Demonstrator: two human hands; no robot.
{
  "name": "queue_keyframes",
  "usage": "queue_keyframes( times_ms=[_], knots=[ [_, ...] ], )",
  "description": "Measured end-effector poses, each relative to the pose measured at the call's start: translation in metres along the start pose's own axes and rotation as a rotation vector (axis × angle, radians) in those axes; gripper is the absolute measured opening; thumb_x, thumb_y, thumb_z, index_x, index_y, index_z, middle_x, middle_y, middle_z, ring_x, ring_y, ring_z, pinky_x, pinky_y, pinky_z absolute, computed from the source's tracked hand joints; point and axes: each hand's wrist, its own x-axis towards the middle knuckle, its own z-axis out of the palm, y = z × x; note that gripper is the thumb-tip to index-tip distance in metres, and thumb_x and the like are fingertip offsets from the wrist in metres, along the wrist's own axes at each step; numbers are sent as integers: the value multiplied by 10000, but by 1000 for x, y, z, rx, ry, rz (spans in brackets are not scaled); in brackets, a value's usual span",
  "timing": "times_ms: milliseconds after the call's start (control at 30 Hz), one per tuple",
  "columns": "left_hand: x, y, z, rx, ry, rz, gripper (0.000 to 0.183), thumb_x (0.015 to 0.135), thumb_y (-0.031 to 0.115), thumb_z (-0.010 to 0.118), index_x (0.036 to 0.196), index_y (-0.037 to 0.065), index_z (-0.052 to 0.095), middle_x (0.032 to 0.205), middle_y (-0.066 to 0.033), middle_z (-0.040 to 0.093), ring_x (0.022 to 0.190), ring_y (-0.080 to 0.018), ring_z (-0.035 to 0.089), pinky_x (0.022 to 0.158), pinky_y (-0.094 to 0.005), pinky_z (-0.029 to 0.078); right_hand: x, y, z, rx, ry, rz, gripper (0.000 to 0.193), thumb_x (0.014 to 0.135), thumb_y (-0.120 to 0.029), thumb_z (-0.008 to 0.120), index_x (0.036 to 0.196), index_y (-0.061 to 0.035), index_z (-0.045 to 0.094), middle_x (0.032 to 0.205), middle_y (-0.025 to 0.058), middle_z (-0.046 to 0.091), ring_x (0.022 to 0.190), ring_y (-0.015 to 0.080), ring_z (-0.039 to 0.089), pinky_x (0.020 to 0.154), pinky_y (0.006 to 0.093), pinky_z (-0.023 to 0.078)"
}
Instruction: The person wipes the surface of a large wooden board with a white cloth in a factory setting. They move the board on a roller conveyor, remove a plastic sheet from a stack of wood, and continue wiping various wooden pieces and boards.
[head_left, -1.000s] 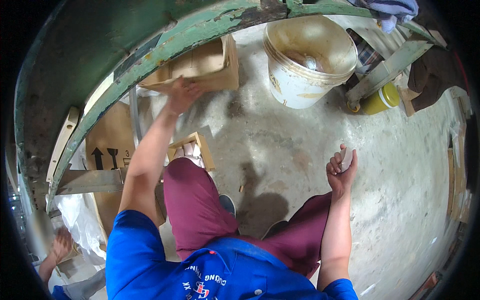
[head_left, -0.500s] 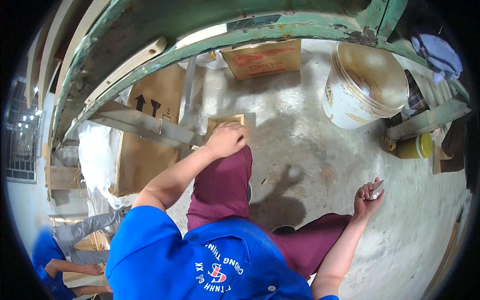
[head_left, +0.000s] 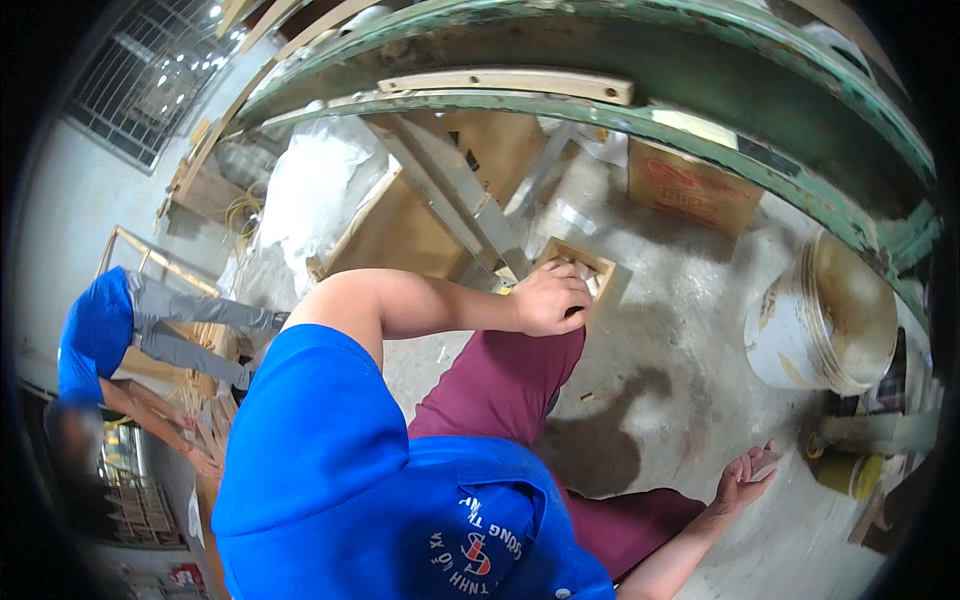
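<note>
My left hand [head_left: 555,300] is at my left knee, fingers curled, beside the near edge of a small open wooden box [head_left: 603,264]. Pale things lie in the box, too small to make out. Whether anything is under those curled fingers is hidden. Out to the right, past my other knee, my right hand [head_left: 742,482] is closed on a small flat greyish piece [head_left: 764,462], pinched between thumb and fingers. It looks thin, like a folded scrap, but its kind cannot be told.
A green metal frame [head_left: 720,135] arches across the far side, a wooden strip [head_left: 505,84] on it. Beyond are a cardboard box [head_left: 690,190] and a white bucket [head_left: 790,320]. At left, a person in blue [head_left: 95,325] bends over wooden pieces.
The view has swung left, so the scene sits further right. My left hand has moved from over the wooden box toward its near side, uncovering pale things inside. My right hand still holds the flat piece.
</note>
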Motion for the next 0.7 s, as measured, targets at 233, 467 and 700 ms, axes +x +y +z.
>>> queue_keyframes(
  times_ms=[233, 467, 700],
  knots=[
    [-15, -7, -11, -26, 72, -27, 115, 727, 229, 581, 753, 122, 616, 847, -6, 611, 888, -222, 530, 729, -382, 406, 18, 15, 0, -70, -248, 148, 451, 965, -352, 375, 1301, -55, 423, 632, 25, 353, 405, 84, 244, 344, 221, 234],
    [-24, -6, -29, -185, -55, -119, 138, 760, 234, 562, 737, 114, 626, 787, -19, 619, 880, -217, 521, 760, -373, 397, -41, 24, 45, -113, 61, 171, 248, 789, -334, 625, 947, -143, 634, 793, 68, 550, 500, 146, 414, 423, 268, 310],
    [-61, 26, -93, -276, -265, -194, 202, 787, 249, 490, 692, 90, 570, 702, -84, 603, 820, -266, 548, 711, -402, 440, -99, 87, 109, -180, 529, 340, 473, 834, -429, 532, 1243, -194, 505, 825, -4, 575, 566, 134, 449, 487, 263, 374]
  ],
)
